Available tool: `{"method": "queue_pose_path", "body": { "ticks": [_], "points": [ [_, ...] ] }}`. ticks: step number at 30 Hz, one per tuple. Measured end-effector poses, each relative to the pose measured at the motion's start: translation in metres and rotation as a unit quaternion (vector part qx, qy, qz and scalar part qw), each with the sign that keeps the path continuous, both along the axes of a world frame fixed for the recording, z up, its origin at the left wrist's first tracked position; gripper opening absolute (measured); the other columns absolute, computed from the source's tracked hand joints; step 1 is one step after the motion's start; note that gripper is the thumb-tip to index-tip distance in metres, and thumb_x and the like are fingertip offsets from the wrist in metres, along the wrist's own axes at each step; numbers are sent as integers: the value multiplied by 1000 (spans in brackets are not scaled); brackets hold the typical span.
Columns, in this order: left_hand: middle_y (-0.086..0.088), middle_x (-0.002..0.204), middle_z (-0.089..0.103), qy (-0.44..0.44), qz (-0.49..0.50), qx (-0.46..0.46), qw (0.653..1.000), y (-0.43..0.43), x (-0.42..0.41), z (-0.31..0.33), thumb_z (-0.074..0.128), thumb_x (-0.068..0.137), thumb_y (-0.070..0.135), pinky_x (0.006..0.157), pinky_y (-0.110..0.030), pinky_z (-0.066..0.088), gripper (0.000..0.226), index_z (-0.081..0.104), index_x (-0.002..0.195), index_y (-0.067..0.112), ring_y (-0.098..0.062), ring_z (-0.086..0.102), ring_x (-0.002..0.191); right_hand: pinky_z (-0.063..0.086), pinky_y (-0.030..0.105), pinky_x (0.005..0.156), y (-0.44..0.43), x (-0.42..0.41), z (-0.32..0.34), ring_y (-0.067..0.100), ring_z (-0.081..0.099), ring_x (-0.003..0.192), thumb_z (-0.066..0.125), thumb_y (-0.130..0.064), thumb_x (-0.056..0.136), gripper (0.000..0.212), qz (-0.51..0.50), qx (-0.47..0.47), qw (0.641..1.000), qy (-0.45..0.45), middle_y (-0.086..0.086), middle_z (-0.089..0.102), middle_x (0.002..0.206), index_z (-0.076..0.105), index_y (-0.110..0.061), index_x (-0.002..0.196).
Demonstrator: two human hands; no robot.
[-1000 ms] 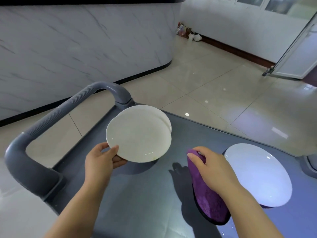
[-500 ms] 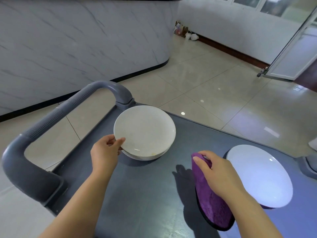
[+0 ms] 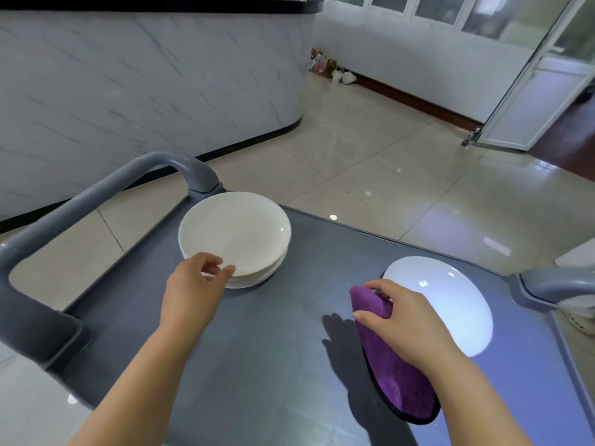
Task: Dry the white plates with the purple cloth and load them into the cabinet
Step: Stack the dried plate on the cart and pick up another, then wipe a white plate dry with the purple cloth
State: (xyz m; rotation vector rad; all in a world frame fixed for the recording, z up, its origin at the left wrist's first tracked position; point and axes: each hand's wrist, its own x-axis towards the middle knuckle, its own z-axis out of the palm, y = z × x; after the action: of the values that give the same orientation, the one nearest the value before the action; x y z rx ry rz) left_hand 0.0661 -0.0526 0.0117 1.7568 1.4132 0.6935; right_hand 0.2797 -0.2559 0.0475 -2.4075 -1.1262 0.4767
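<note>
A stack of white plates [image 3: 235, 233] stands at the far left of the grey cart top [image 3: 273, 349]. My left hand [image 3: 196, 284] hovers at the near rim of the top plate, with fingers loosely curled and the thumb tip by the rim, gripping nothing. A single white plate [image 3: 457, 317] lies flat on the right side of the cart. My right hand [image 3: 399, 320] grips the upper end of the purple cloth [image 3: 399, 387]. The cloth hangs down to the cart surface just left of that plate. No cabinet is in view.
The cart's thick grey handle [image 3: 80, 204] curves round the left side, and another grey corner piece [image 3: 553, 284] sits at the right. Beyond lie a tiled floor [image 3: 370, 156], a marble-faced counter wall [image 3: 145, 85] and an open glass door [image 3: 531, 91].
My left hand lowered the tilted plate onto the stack and loosened its hold on the rim. My right hand stayed on the cloth beside the right plate.
</note>
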Motion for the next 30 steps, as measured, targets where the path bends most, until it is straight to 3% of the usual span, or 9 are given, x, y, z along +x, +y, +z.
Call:
{"method": "queue_pose_path", "body": {
  "ticks": [3,9,14,18,22,26,30],
  "points": [
    [7,84,66,5,-80,-70,994,-32,19,-4,69,85,33,59,-26,43,8,64,85,27,-9,60,72,43,22,86,-31,11,1,5,57,101,69,-42,82,39,25,-17,1000,-4,-20,64,111,60,-34,120],
    [-1,72,64,75,-214,-122,966,-97,70,-31,74,80,37,72,-38,55,14,66,77,26,-19,65,76,48,25,85,-101,38,-7,-1,55,98,65,-45,83,32,20,-36,999,17,-26,62,104,61,-38,114],
    [6,63,57,79,-261,-141,952,-142,125,-49,73,82,34,68,-31,50,17,63,77,20,-13,57,64,49,30,86,-152,65,-14,8,57,98,65,-46,84,31,-42,-51,998,5,-21,62,107,61,-38,113],
    [6,69,57,56,-232,-143,961,-166,170,-55,70,85,34,59,-25,39,21,62,85,15,-12,53,64,50,31,82,-181,87,-20,10,59,94,66,-43,85,31,-102,-45,994,-6,-16,66,103,62,-35,115],
    [-4,86,66,23,-180,-186,966,-174,206,-67,68,84,44,67,-32,46,32,55,89,15,-23,60,76,46,30,82,-198,106,-27,14,58,104,64,-45,86,39,-155,-42,987,-23,-12,65,114,59,-31,122],
    [-9,72,66,19,-142,-185,972,-178,227,-69,67,87,33,52,-29,35,35,38,78,16,-17,54,53,45,28,80,-204,118,-36,14,58,101,64,-48,86,42,-186,-35,982,-9,-11,64,115,58,-30,123],
    [-7,63,63,53,-132,-185,972,-173,234,-67,67,87,28,50,-29,32,35,36,74,15,-18,50,51,46,30,82,-207,125,-42,14,58,99,64,-49,85,41,-200,-26,979,7,-11,64,114,58,-31,122]
  ]
}}
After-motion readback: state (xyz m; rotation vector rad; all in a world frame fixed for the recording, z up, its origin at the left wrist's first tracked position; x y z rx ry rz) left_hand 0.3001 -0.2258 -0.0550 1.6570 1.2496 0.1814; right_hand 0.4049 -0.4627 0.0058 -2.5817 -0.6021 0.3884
